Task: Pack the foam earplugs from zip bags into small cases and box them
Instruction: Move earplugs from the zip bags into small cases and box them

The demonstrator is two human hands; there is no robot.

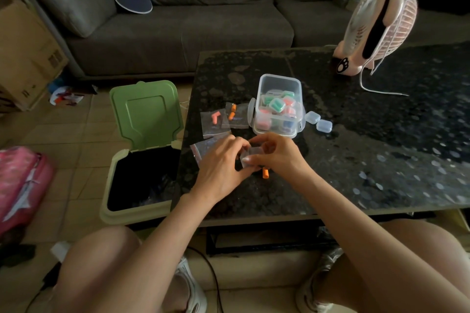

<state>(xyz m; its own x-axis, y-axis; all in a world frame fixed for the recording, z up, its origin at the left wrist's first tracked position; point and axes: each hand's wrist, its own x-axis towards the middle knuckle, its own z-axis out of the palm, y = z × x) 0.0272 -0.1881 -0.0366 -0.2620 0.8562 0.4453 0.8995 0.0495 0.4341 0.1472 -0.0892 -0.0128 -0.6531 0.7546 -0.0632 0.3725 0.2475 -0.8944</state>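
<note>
L hand & R hand hide most of small case; contents can't tell.

No word or number can be read anywhere. A black paw print is seen on the pink base of the fan standing on the tabletop. Dark printed marks are carried on the side of the cardboard box at the left, but they are too small and blurred to be made out. Red and blue print is shown on a wrapper on the floor, likewise illegible.
</note>
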